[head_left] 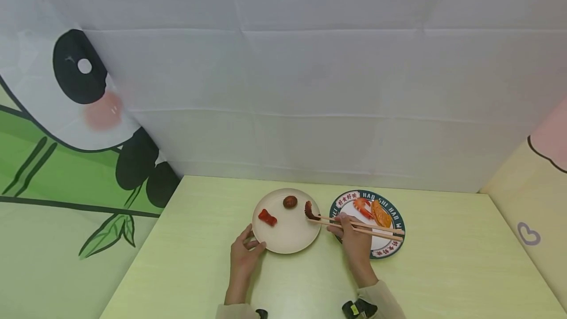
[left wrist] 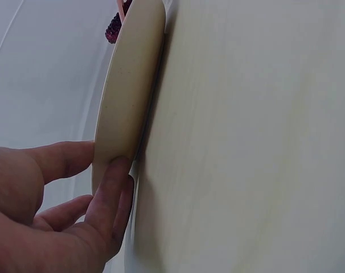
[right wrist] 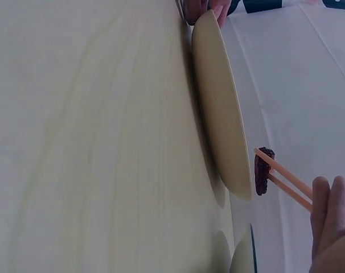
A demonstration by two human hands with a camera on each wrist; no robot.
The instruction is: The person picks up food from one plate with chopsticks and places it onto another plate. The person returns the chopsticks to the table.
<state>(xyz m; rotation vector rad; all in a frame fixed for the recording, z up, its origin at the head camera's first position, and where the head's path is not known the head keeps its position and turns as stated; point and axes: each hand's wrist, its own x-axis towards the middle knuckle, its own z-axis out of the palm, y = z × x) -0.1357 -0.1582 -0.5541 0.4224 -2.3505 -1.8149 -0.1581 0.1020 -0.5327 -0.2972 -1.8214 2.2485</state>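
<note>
My left hand (head_left: 244, 255) grips the near left rim of a cream plate (head_left: 288, 244), thumb and fingers around its edge. On that plate lie a red piece of food (head_left: 267, 217) and a round brown piece (head_left: 290, 202). My right hand (head_left: 356, 245) holds a pair of wooden chopsticks (right wrist: 292, 179). Their tips pinch a dark, bumpy, elongated piece of food (right wrist: 264, 170), resembling a mulberry. In the head view this piece overlaps the plate's right side; the right wrist view shows it above the rim. The hand partly covers a second plate.
The second plate (head_left: 380, 247), white with a dark green lettered rim, stands to the right. It bears an orange-and-white prawn (head_left: 363, 207) and an orange piece of food (head_left: 381, 213). Behind the pale table (head_left: 452, 260) hangs a white cloth (head_left: 319, 142).
</note>
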